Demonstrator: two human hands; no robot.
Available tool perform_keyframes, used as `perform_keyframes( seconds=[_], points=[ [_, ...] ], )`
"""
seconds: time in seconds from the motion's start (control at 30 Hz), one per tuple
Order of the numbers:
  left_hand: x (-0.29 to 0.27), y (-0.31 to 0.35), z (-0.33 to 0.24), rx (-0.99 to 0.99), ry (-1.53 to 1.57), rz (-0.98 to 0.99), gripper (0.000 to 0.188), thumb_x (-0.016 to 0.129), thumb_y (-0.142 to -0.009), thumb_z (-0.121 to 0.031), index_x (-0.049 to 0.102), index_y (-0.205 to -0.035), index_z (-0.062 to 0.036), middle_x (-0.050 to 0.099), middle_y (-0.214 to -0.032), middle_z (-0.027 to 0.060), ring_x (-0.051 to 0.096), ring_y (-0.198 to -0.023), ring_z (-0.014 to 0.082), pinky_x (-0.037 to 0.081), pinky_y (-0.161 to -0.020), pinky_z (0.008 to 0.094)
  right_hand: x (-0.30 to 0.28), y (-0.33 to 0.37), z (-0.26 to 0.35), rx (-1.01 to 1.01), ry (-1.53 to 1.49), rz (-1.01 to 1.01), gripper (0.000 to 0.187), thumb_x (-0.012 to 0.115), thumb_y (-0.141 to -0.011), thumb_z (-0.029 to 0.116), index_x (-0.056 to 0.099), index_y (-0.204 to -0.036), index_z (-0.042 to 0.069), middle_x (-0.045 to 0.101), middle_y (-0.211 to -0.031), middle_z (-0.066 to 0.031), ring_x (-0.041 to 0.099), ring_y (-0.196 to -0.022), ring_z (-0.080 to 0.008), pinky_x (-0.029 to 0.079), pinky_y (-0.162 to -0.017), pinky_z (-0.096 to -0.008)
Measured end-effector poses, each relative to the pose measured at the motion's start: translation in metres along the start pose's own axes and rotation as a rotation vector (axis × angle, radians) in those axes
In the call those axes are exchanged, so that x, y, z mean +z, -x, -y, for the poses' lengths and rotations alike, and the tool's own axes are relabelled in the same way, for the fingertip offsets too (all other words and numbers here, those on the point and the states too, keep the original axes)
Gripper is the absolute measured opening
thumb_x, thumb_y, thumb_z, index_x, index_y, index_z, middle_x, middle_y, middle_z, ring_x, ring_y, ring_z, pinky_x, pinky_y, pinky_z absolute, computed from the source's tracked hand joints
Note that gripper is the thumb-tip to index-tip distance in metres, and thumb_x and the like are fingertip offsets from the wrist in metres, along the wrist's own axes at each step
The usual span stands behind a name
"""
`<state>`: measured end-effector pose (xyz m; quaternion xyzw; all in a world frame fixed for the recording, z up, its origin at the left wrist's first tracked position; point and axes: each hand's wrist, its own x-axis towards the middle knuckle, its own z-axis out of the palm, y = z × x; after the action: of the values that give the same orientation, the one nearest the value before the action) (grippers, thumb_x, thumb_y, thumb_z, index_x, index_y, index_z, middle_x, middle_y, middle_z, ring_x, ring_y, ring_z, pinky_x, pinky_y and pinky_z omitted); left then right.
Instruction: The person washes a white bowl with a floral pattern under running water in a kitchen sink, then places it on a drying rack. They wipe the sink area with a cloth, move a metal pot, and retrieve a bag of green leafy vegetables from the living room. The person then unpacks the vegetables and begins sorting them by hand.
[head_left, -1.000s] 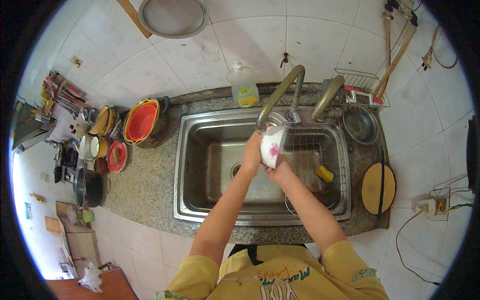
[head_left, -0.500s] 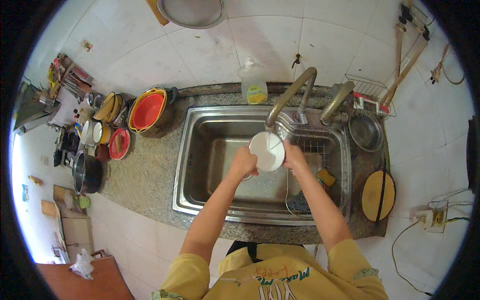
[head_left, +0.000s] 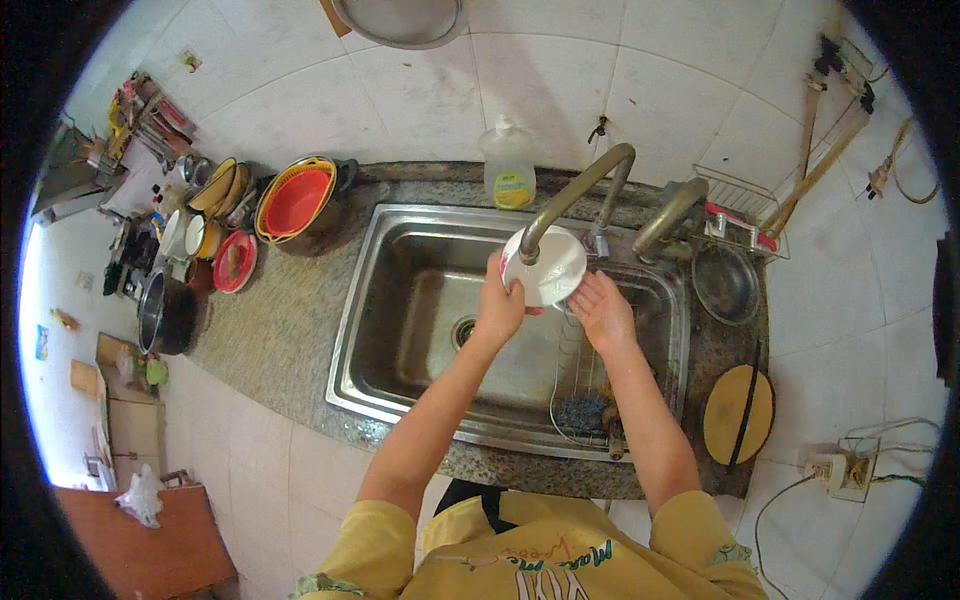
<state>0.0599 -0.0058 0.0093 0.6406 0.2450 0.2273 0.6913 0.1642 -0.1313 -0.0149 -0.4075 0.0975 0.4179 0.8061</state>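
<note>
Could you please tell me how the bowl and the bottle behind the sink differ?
The bowl is opaque white; the bottle is translucent with a yellow label. The bowl is wide and open; the bottle is tall and capped. The bowl is held in the left hand; the bottle stands on the counter. Both are pale.

A mustard-yellow, short-sleeved cloth top (head_left: 560,585) bears printed lettering (head_left: 594,556) in green, orange and white; pale-green frilled trim (head_left: 733,555) marks the left and right sleeves (head_left: 378,540); a black strap (head_left: 494,508) shows far-side.
</note>
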Motion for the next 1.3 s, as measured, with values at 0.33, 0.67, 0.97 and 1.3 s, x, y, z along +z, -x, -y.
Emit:
perform_keyframes(
  seconds=[0.33, 0.67, 0.97, 1.3],
  points=[
    [-0.006, 0.003, -0.028, 0.459, -1.396, -0.05, 0.044, 0.046, -0.074, -0.005, 0.035, -0.115, 0.0019, 0.047, -0.094, 0.0145, 0.055, -0.072, 0.0269, 0.049, -0.06, 0.0352, -0.006, -0.05, -0.007, 0.156, -0.222, -0.124, 0.02, 0.044, -0.082, 0.018, 0.052, -0.094, 0.004, 0.054, -0.095, -0.0069, 0.05, -0.088, -0.0219, 0.042, -0.078, -0.0354],
    [-0.039, 0.015, -0.028, 0.198, -1.192, -0.268, 0.045, 0.044, -0.073, 0.002, 0.032, -0.116, -0.0001, 0.041, -0.114, 0.0198, 0.054, -0.084, 0.0359, 0.047, -0.068, 0.0399, 0.004, -0.048, 0.018, 0.203, -0.512, 0.039, 0.027, 0.04, -0.078, 0.0, 0.042, -0.104, -0.006, 0.052, -0.109, -0.015, 0.048, -0.102, -0.0285, 0.041, -0.084, -0.0367],
    [-0.071, 0.044, -0.036, 0.208, -1.335, -0.15, 0.05, 0.042, -0.072, 0.002, 0.034, -0.12, -0.009, 0.044, -0.116, 0.0158, 0.057, -0.081, 0.0342, 0.048, -0.066, 0.0381, 0.057, 0.024, -0.06, -0.711, 1.454, 0.279, 0.064, 0.059, -0.069, 0.005, 0.028, -0.125, 0.005, 0.049, -0.111, -0.0196, 0.047, -0.103, -0.0345, 0.038, -0.086, -0.0368],
    [-0.134, 0.087, -0.05, 0.214, -0.871, -0.118, 0.06, 0.052, -0.068, 0.004, 0.032, -0.123, -0.0091, 0.034, -0.126, 0.0151, 0.042, -0.107, 0.0355, 0.039, -0.085, 0.0384, 0.117, 0.039, -0.097, -0.825, 1.626, 0.219, 0.034, 0.05, -0.071, 0.0, 0.035, -0.101, 0.005, 0.056, -0.077, -0.0229, 0.055, -0.073, -0.0408, 0.04, -0.061, -0.0474]
  ],
)
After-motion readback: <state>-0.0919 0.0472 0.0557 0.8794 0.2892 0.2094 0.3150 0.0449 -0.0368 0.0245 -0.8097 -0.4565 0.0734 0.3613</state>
